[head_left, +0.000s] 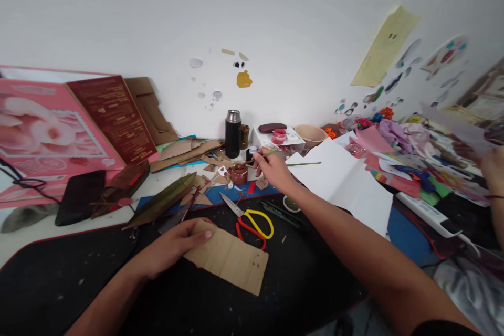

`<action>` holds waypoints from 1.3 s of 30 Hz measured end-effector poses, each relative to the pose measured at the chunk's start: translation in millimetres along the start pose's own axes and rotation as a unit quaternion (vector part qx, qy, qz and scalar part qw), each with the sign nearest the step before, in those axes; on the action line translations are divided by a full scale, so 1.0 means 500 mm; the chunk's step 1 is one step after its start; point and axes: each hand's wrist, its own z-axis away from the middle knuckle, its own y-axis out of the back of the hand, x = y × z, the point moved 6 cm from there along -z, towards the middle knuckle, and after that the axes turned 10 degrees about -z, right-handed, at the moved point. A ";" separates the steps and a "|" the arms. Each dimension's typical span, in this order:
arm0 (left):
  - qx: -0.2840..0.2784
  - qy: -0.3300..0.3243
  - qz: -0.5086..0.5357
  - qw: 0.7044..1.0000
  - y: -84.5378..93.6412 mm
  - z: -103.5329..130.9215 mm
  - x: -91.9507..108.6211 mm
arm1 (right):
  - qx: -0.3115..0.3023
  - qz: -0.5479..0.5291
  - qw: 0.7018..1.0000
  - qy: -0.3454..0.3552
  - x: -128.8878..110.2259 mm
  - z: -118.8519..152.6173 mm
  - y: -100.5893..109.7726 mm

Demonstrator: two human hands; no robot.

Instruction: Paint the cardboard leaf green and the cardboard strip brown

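In our left hand (173,247) we have a flat piece of cardboard (232,257), the thumb pressed over its upper left corner and the fingers mostly out of sight underneath. It is in front of the scissors (242,213), towards the near edge of the worktop (315,278); we cannot tell whether its far end touches the black surface or hangs just above it.

We judge the card light and fairly stiff, dry and not slippery, though it may bend or crease along its faint ridges if we squeeze hard. The left end suits our grip: a thumb on top and fingers spread below keep it level, leaving the right end, with its small dark spots, uncovered.

Our right hand (277,168) is closed at the fingertips on a thin green-handled brush (271,153), beside and above the brown pot (239,175), farther back towards the wall edge. The brush looks very light and its slim handle could roll, so we do best pinching it near the bristle end. The open pot probably tips easily; we would steady it low on its sides.
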 end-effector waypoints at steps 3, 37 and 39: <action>0.001 0.002 0.008 1.000 0.001 -0.002 -0.003 | -0.013 0.006 1.000 -0.012 0.001 0.004 -0.008; 0.005 0.001 -0.022 1.000 0.000 0.004 0.010 | 0.022 0.094 0.995 0.005 -0.014 0.002 0.017; 0.003 -0.001 -0.016 1.000 -0.001 0.003 0.009 | 0.024 0.085 0.996 0.009 -0.015 0.002 0.017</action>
